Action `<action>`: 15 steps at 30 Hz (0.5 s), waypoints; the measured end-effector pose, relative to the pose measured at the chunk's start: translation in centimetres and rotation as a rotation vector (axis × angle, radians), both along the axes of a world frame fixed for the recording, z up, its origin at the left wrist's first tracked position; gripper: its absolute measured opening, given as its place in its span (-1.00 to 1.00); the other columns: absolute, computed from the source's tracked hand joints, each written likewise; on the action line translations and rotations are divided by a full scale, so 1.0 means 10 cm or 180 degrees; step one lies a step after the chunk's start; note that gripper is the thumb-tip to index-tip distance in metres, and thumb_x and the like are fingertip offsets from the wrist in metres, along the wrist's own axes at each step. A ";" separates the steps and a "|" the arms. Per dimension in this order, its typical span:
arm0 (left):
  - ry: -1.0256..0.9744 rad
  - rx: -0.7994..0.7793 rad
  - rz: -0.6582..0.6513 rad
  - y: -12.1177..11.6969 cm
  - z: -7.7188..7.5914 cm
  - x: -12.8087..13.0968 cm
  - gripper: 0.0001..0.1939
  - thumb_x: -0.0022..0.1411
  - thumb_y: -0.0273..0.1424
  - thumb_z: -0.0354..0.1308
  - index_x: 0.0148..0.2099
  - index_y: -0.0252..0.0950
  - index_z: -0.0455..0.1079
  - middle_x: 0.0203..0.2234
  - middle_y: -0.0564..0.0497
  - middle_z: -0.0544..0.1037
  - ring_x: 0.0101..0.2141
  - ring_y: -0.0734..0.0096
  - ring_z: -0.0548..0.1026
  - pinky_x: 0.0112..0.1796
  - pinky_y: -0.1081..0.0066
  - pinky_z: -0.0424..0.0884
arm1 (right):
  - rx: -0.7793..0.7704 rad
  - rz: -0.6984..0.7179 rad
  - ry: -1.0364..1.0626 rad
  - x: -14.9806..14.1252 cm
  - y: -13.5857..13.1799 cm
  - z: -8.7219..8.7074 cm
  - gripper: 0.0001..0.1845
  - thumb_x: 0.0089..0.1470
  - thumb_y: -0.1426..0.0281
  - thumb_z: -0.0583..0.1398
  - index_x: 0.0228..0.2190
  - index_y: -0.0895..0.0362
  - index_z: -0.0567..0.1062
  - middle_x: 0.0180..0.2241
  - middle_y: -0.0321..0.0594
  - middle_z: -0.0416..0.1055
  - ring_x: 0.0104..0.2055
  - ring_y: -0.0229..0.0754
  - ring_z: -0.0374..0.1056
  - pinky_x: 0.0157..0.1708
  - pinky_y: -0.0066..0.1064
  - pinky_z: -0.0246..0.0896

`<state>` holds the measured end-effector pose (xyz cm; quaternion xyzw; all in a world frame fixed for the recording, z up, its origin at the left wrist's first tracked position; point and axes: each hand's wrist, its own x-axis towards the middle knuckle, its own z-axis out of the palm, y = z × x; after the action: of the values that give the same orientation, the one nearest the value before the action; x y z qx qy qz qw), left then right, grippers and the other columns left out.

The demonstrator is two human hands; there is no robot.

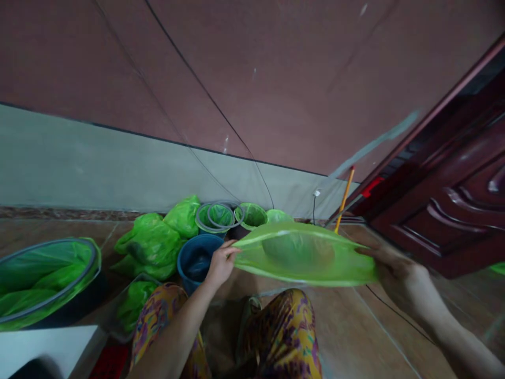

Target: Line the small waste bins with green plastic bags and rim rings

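A translucent green plastic bag (pixel 303 253) is stretched flat in front of me above my knees. My left hand (pixel 221 263) pinches its left edge and my right hand (pixel 398 271) grips its right edge. Both hands hold the bag level, its mouth slightly parted along the top. My patterned yellow trousers (pixel 284 331) show beneath it.
A blue bucket (pixel 197 258) stands just left of my left hand. Behind it are small bins lined with green bags (pixel 219 217) and tied green bags (pixel 152 242). A large lined bin (pixel 43 281) is far left. A dark wooden door (pixel 445 195) and an orange-handled stick (pixel 344 200) stand right.
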<state>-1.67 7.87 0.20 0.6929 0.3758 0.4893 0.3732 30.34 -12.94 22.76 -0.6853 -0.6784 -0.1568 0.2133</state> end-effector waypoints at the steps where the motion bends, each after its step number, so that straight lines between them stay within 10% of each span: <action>1: -0.0062 -0.0046 0.0002 0.00 -0.04 -0.06 -0.72 0.17 -0.50 0.04 -0.30 -0.21 0.60 0.02 -0.04 0.52 0.02 0.27 0.47 0.12 0.23 0.31 | -0.0043 -0.0001 0.0107 0.02 -0.11 -0.10 -0.66 0.14 0.39 0.03 -0.17 0.11 0.56 -0.02 -0.04 0.48 -0.14 -0.08 0.50 -0.33 -0.38 0.45; 8: -0.0172 -0.0497 0.0250 0.02 -0.29 -0.28 -0.78 0.11 -0.45 0.09 -0.44 -0.25 0.58 0.00 -0.10 0.52 -0.05 0.21 0.50 0.03 0.20 0.38 | -0.0327 0.0388 0.0695 -0.09 -0.79 -0.91 -0.74 0.11 0.44 0.10 -0.24 0.08 0.57 -0.12 -0.04 0.54 -0.10 -0.09 0.50 -0.31 -0.48 0.45; 15: -0.0300 -0.0556 0.0108 0.31 0.02 -0.38 -0.83 0.01 -0.45 0.13 -0.48 -0.22 0.57 0.10 0.00 0.45 0.07 0.15 0.40 0.13 0.20 0.25 | -0.0494 0.0423 0.0785 -0.62 -1.19 -1.27 -0.78 0.15 0.42 0.14 -0.19 0.03 0.54 -0.08 -0.06 0.52 -0.12 -0.18 0.51 -0.28 -0.57 0.42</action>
<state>-5.46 10.92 0.42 0.6275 0.4108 0.4929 0.4411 24.15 -24.87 10.07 -0.6673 -0.7011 -0.0042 0.2513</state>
